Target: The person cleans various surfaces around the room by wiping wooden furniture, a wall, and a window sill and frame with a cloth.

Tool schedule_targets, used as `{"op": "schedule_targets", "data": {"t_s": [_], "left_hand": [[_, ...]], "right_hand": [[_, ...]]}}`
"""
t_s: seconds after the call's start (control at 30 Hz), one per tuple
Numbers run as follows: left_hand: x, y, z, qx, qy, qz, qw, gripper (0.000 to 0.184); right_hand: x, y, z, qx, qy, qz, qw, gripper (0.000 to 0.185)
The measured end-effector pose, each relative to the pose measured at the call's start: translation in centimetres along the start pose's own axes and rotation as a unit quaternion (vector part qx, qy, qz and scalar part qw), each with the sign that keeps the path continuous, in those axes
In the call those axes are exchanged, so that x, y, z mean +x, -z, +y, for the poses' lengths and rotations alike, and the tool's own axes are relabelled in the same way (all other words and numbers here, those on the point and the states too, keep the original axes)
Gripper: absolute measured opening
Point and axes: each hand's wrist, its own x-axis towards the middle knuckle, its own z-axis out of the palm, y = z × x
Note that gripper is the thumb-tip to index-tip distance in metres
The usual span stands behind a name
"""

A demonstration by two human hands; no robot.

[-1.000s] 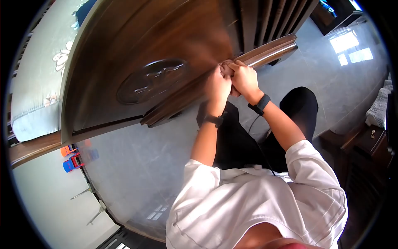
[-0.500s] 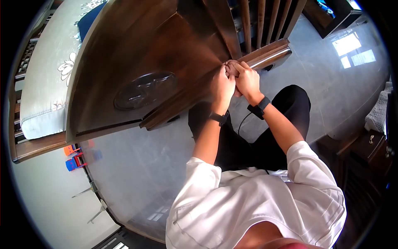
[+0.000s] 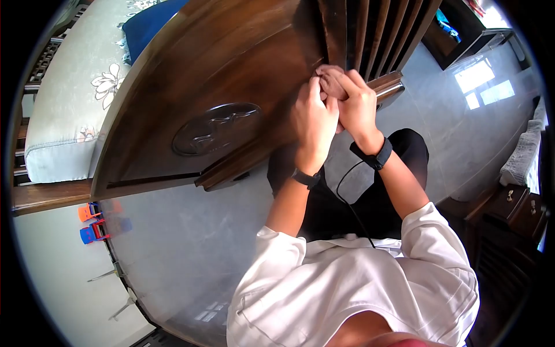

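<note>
A bunched brownish-pink cloth (image 3: 332, 81) is pinched between my two hands, in front of the dark wooden panel (image 3: 231, 69) of a piece of furniture. My left hand (image 3: 315, 118) is closed on the cloth's left side. From the right, my right hand (image 3: 358, 107) grips it with bent fingers, close against the left one. Both wrists wear black bands. Below the hands runs the panel's moulded bottom rail (image 3: 231, 165), and an oval carving (image 3: 217, 128) lies to their left.
A pale floral cushion (image 3: 63, 127) and a blue cushion (image 3: 147, 29) lie behind the panel. Wooden slats (image 3: 384, 40) stand at the upper right. Small orange and blue chairs (image 3: 92, 231) are at the left. A drawer cabinet (image 3: 511, 202) stands at the right.
Both hands have come up from the bottom rail with the cloth and look larger and nearer. The bunched cloth shows more clearly, and the view has shifted slightly.
</note>
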Motion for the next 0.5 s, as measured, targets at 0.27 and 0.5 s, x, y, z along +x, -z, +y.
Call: {"op": "schedule_targets", "data": {"t_s": [0.27, 0.5], "left_hand": [[0.1, -1.0, -2.3, 0.026, -0.07, 0.003, 0.997, 0.037], [0.8, 0.9, -0.9, 0.027, -0.034, -0.065, 0.997, 0.043]], "right_hand": [[-0.9, -0.7, 0.8, 0.003, -0.043, -0.01, 0.999, 0.031], [-0.6, -0.4, 0.0, 0.004, -0.045, -0.015, 0.999, 0.026]]}}
